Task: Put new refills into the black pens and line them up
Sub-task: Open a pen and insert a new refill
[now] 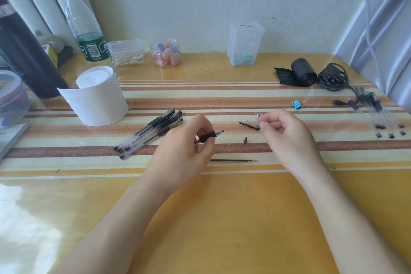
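The glossy yellow tabletop [222, 218] is bounded by a white wall [200, 6] behind, with broad plain surface towards the near edge. On its striped mat [222, 95], a clear black-gripped pen [211, 136] is gripped in the curled left hand [184, 151] beside heaped capped black pens [149, 133]. Small blurred metal-tipped pieces [258, 115] are pinched by the right hand [287, 135], and a thin black refill [233, 160] is laid between the hands.

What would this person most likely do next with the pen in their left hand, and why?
Probably pick up the small tip piece from the table and screw it on: the pen gripped by the left hand shows a bare refill point, no tip. The right hand first must put down the small item it pinches.
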